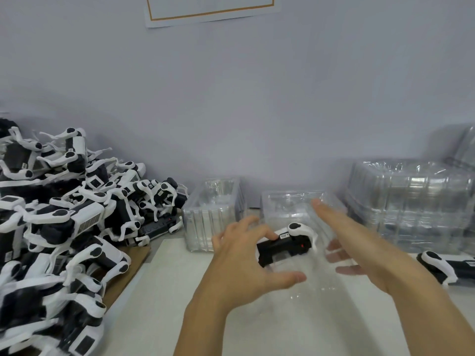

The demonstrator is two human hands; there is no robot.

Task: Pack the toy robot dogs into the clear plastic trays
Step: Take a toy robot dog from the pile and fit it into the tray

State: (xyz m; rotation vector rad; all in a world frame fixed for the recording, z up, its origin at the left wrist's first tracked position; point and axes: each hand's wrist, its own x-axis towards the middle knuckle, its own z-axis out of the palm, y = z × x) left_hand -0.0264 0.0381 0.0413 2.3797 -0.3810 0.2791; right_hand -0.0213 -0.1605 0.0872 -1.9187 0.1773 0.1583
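A black-and-white toy robot dog (282, 246) lies on its side inside a clear plastic tray (293, 201) at the middle of the table. My left hand (244, 263) curls its fingers over the dog's near end, with the thumb spread just below it. My right hand (365, 250) holds the tray's right wall, and its lower fingers show blurred through the plastic. A big heap of toy robot dogs (64, 214) fills the left side. Another dog (442, 268) lies on the table at the right.
A second clear tray (210, 217) stands behind my left hand, next to the heap. Stacks of clear trays (411, 201) stand at the back right. A sheet of brown cardboard (128, 273) lies under the heap. A grey wall closes the back.
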